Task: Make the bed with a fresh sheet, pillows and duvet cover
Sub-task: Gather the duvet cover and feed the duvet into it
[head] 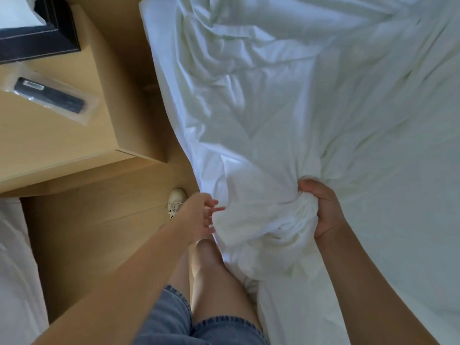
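Observation:
A crumpled white sheet (286,100) lies loose over the bed and hangs off its left side. My right hand (323,207) grips a bunched wad of that sheet near the bed's edge. Just left of the bunch, my left hand (202,216) has its fingers spread and relaxed, their tips touching the hanging cloth without gripping it. The mattress (151,33) shows bare white along the top left edge of the bed.
A wooden bedside table (57,145) stands left of the bed, with a black remote in a clear bag (49,98) and a dark framed box (39,41) on it. My legs and a white shoe (176,200) stand on wooden floor. Another white bed edge (15,270) is at far left.

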A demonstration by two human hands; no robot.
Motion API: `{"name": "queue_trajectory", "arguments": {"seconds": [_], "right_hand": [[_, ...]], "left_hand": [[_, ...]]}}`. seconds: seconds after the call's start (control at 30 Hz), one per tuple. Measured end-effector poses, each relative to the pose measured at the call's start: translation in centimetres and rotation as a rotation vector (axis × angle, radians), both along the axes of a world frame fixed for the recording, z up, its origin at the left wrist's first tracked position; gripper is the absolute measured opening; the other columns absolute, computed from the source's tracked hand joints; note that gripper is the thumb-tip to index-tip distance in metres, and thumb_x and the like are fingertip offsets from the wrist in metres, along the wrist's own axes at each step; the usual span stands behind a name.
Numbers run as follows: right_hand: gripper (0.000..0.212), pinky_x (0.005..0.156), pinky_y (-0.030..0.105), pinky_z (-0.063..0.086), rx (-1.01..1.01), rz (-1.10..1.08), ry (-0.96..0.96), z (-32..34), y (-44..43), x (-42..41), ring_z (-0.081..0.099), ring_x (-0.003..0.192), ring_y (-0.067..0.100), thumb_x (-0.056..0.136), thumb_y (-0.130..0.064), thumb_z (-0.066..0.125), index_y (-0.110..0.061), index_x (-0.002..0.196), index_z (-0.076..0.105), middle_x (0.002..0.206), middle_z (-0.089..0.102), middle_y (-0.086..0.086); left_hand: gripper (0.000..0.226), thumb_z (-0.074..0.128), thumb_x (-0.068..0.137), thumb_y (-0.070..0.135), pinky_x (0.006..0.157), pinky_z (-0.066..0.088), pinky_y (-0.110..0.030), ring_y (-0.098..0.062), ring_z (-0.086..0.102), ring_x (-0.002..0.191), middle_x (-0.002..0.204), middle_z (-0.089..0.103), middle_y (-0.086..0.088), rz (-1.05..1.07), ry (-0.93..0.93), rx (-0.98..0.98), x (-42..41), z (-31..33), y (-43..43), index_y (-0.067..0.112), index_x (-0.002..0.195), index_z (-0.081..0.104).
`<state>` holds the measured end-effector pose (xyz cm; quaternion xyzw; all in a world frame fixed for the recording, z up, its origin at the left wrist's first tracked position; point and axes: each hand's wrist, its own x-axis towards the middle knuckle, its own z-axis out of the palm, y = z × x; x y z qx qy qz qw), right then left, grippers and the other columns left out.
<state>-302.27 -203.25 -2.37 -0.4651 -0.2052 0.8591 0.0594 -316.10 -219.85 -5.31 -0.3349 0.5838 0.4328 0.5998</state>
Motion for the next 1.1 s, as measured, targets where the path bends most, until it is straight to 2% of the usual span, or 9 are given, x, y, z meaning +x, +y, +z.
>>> {"name": "queue_trajectory", "arguments": {"seconds": [0.07, 0.23, 0.43, 0.5, 0.63, 0.8, 0.87, 0.97, 1.1], "right_hand": [[0.015, 0.059, 0.039, 0.057, -0.043, 0.055, -0.036, -0.2, 0.1, 0.6, 0.071, 0.073, 0.027, 0.055, -0.013, 0.075, -0.007, 0.068, 0.077, 0.077, 0.072, 0.012], [0.026, 0.059, 0.041, 0.056, -0.010, 0.078, -0.075, 0.2, 0.9, 1.2, 0.072, 0.077, 0.028, 0.052, -0.020, 0.071, -0.012, 0.076, 0.078, 0.083, 0.073, 0.010], [0.027, 0.063, 0.037, 0.057, 0.007, 0.049, -0.024, -0.6, 0.4, 0.4, 0.072, 0.078, 0.027, 0.053, -0.016, 0.074, -0.012, 0.080, 0.078, 0.084, 0.073, 0.010], [0.023, 0.061, 0.039, 0.057, -0.028, 0.062, -0.045, -1.3, -0.1, -0.8, 0.072, 0.076, 0.027, 0.056, -0.015, 0.073, -0.012, 0.078, 0.078, 0.082, 0.073, 0.011], [0.009, 0.056, 0.041, 0.056, -0.101, 0.072, -0.163, -2.5, -1.4, -3.4, 0.071, 0.068, 0.028, 0.062, -0.016, 0.067, -0.011, 0.064, 0.074, 0.074, 0.071, 0.012], [0.021, 0.070, 0.050, 0.056, -0.138, 0.087, -0.113, -3.5, -0.6, -3.0, 0.066, 0.075, 0.031, 0.061, -0.015, 0.066, -0.011, 0.081, 0.061, 0.080, 0.062, 0.012], [0.014, 0.067, 0.049, 0.056, -0.145, 0.104, -0.044, -3.4, -0.5, -2.5, 0.069, 0.075, 0.033, 0.065, -0.016, 0.062, -0.009, 0.075, 0.068, 0.079, 0.068, 0.013], [0.024, 0.069, 0.041, 0.057, -0.105, 0.070, 0.082, -3.1, -0.6, -2.2, 0.071, 0.080, 0.027, 0.076, -0.022, 0.055, -0.010, 0.073, 0.075, 0.081, 0.073, 0.010], [0.030, 0.083, 0.046, 0.054, -0.097, 0.066, -0.008, -3.3, -1.0, -3.3, 0.068, 0.095, 0.030, 0.080, -0.035, 0.059, -0.010, 0.085, 0.075, 0.098, 0.071, 0.015]], "left_hand": [[0.039, 0.041, 0.089, 0.027, 0.088, 0.047, -0.030, -0.025, 0.061, 0.087, 0.099, 0.066, -0.012, 0.200, -0.162, 0.066, -2.2, -1.5, 1.4, -0.003, 0.110, 0.054], [0.025, 0.052, 0.094, 0.027, 0.047, 0.054, -0.025, -0.021, 0.070, 0.062, 0.074, 0.072, -0.008, 0.004, -0.124, 0.270, -2.8, -0.2, 6.1, 0.006, 0.091, 0.065], [0.024, 0.054, 0.088, 0.022, 0.045, 0.040, -0.018, -0.007, 0.048, 0.049, 0.056, 0.053, 0.010, 0.064, 0.804, 0.041, -2.8, 2.2, 3.0, 0.020, 0.065, 0.054], [0.024, 0.050, 0.087, 0.025, 0.046, 0.037, -0.023, -0.013, 0.049, 0.053, 0.053, 0.052, 0.009, -0.071, 0.869, -0.076, -1.8, 1.6, -1.4, 0.018, 0.065, 0.055], [0.009, 0.047, 0.088, 0.012, 0.069, 0.052, -0.041, -0.036, 0.062, 0.082, 0.083, 0.061, -0.011, -0.650, 0.571, -0.252, -0.3, -1.1, -4.2, 0.010, 0.093, 0.054], [0.044, 0.055, 0.091, 0.013, 0.099, 0.040, -0.043, -0.032, 0.046, 0.120, 0.126, 0.051, -0.014, -0.821, 0.998, -0.155, -3.4, -0.9, 1.8, 0.014, 0.134, 0.046], [0.026, 0.052, 0.094, 0.034, 0.085, 0.043, -0.033, -0.026, 0.056, 0.107, 0.107, 0.062, -0.005, -0.911, 1.019, -0.007, -3.8, 0.2, 5.0, 0.016, 0.111, 0.062], [0.065, 0.045, 0.083, 0.070, 0.056, 0.040, -0.027, -0.013, 0.060, 0.062, 0.065, 0.064, 0.000, -1.100, 0.686, 0.157, -3.4, 1.0, 8.6, 0.009, 0.071, 0.064], [0.049, 0.051, 0.092, 0.041, 0.046, 0.027, -0.025, -0.014, 0.037, 0.047, 0.050, 0.036, 0.002, -1.132, 0.661, 0.223, -1.5, 0.7, 10.2, 0.014, 0.053, 0.040]]}}
